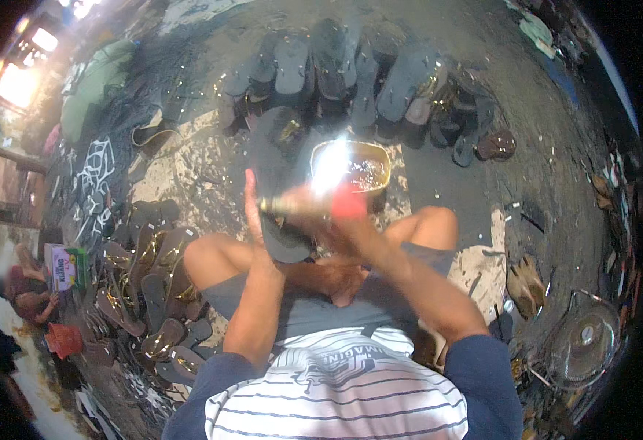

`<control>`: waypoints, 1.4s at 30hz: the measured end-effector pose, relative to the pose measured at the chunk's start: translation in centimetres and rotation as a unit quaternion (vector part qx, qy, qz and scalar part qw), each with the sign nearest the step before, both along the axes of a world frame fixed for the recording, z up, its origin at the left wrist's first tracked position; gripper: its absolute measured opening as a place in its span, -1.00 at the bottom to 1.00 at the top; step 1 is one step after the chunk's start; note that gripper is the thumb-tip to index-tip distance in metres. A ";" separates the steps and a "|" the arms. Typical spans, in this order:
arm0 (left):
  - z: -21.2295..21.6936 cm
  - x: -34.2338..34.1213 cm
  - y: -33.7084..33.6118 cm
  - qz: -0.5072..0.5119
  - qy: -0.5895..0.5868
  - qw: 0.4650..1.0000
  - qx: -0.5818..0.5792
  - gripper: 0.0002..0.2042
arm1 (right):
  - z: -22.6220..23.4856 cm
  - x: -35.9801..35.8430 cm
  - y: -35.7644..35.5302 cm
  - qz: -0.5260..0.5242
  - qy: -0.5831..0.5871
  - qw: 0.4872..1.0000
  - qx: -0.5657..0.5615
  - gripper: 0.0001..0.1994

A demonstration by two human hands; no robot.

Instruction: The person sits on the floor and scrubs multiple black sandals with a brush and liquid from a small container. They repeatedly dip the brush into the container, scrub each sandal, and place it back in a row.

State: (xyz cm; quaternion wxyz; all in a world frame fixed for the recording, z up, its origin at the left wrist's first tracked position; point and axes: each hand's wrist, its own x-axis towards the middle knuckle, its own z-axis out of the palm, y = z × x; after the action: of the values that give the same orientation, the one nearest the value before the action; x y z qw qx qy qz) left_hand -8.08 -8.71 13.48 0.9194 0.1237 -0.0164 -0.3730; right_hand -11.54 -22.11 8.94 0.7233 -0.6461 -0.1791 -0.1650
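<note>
A long dark sandal sole (277,147) stands before me above my crossed legs. My left hand (254,220) grips it along its left edge, with one finger stretched up beside it. My right hand (321,213), smeared by motion, is closed on a yellowish, brush-like tool (285,204) that reaches across the sole; a red patch (348,208) shows near its wrist. Just beyond the right hand sits a yellow-rimmed tub (385,158) of brownish liquid, partly hidden by bright glare.
Dark sandals and soles (292,66) stand in an arc at the far side. More sandals with gold straps (156,257) lie at the left, near white strap-like pieces (98,169). A round fan (585,337) is at the right. Another person (28,297) sits far left.
</note>
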 end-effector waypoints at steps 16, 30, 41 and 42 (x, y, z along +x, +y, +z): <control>-0.5 0.0 -1.3 0.107 0.057 0.990 0.068 -0.40 | 2.5 1.5 -1.1 -0.167 0.016 0.971 -0.167 -0.73; -5.3 14.2 -14.1 0.009 -0.167 0.954 0.249 -0.23 | 8.8 -8.3 -6.7 -0.299 0.069 0.950 0.052 -0.67; -3.5 10.9 3.7 0.203 -0.287 0.812 0.466 -0.57 | 1.1 -8.0 -11.6 -0.463 0.216 0.859 0.004 -0.61; -4.2 9.2 8.2 0.250 -0.277 0.749 0.547 -0.53 | 2.7 -7.8 -10.5 -0.469 0.271 0.840 -0.021 -0.60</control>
State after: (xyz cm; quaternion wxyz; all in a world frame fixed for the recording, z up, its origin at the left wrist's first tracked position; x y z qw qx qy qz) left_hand 1.13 -0.55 9.29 0.7095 0.7035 -0.0323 -0.0246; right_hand -19.39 -32.65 11.61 0.5654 -0.6868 0.3453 -0.2989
